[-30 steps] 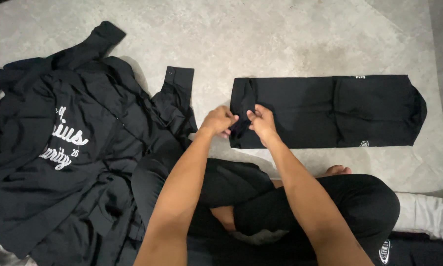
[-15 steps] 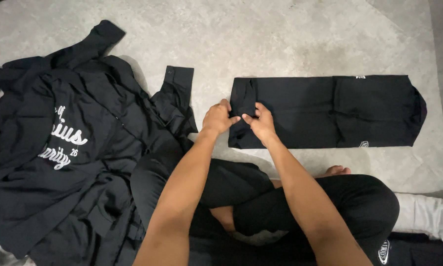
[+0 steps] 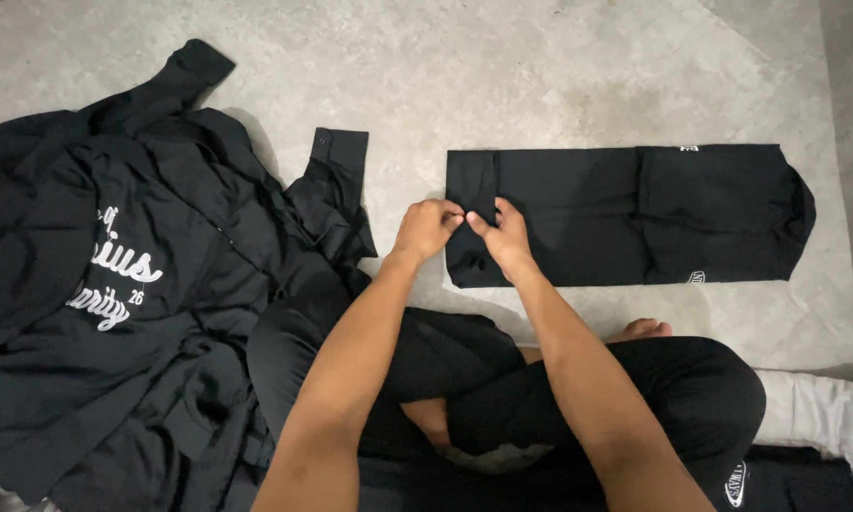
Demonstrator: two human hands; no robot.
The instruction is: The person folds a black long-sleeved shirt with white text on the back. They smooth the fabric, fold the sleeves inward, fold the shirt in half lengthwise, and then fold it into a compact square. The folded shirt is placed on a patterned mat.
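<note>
Both hands, left hand (image 3: 426, 230) and right hand (image 3: 504, 234), have their grip pinched on the near-left edge of the soft, light, folded black cloth garment (image 3: 626, 216) lying flat on the grey floor (image 3: 540, 76), which likely handles best by its edges.

The folded cloth (image 3: 626, 213) lies flat on the floor (image 3: 540, 76), in front of the person & a bit to the right. Both hands meet at its left end: left hand (image 3: 426, 228) at the edge, right hand (image 3: 504, 235) just beside it, on the cloth. A pile of clothes (image 3: 133, 284) lies to the left, apart from the folded cloth. The person's crossed legs (image 3: 578, 408) are nearest the camera, under the arms.
</note>
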